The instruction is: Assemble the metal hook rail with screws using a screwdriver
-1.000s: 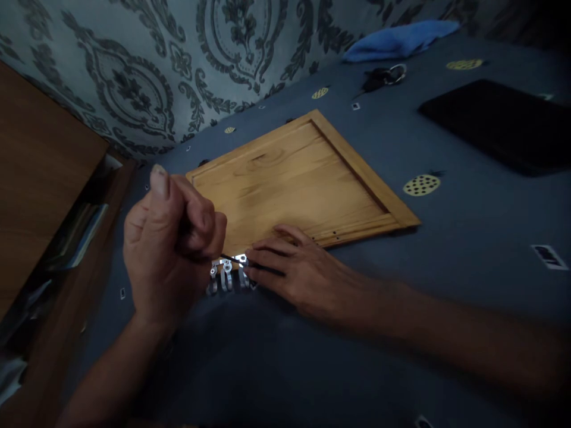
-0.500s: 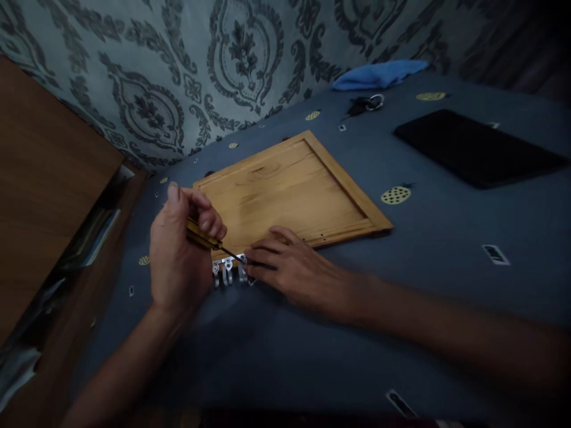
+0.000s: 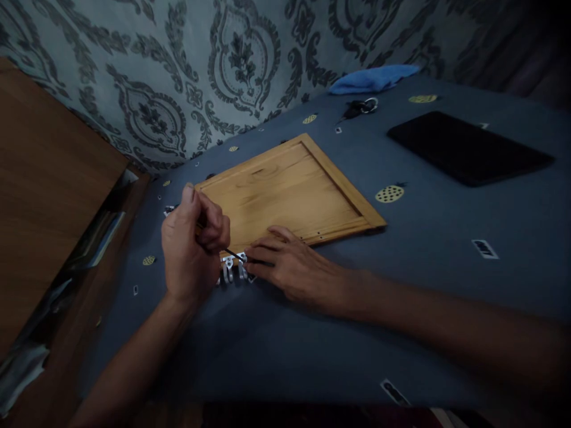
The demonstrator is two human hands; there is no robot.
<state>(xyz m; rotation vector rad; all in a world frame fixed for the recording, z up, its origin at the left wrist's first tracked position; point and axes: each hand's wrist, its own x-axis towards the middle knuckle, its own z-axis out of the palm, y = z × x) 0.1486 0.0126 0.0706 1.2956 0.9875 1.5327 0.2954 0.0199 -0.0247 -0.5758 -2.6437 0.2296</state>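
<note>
My left hand (image 3: pixel 191 246) is closed around a screwdriver whose handle is mostly hidden by the fingers. The thin dark shaft (image 3: pixel 234 255) slants down to the right, its tip at the silver metal hook rack (image 3: pixel 229 261). That rack lies along the near edge of a framed wooden panel (image 3: pixel 285 184), its curved hooks pointing toward me. Beside the tip, my right hand (image 3: pixel 292 264) has its fingers stretched out and apart, some on the panel and the lower ones touching the rack's right end. Whether a screw sits under the tip cannot be made out.
A black flat slab (image 3: pixel 468 147) lies at the right on the dark blue patterned cloth (image 3: pixel 428 238). Behind are a blue cloth (image 3: pixel 375 79) and keys on a ring (image 3: pixel 359 109). A wooden cabinet (image 3: pixel 53 178) with an open shelf borders the left; patterned wallpaper stands behind.
My left hand has turned on the screwdriver, its fingers curling tighter so the yellow handle is now hidden. My right hand stays in place. The view has shifted slightly.
</note>
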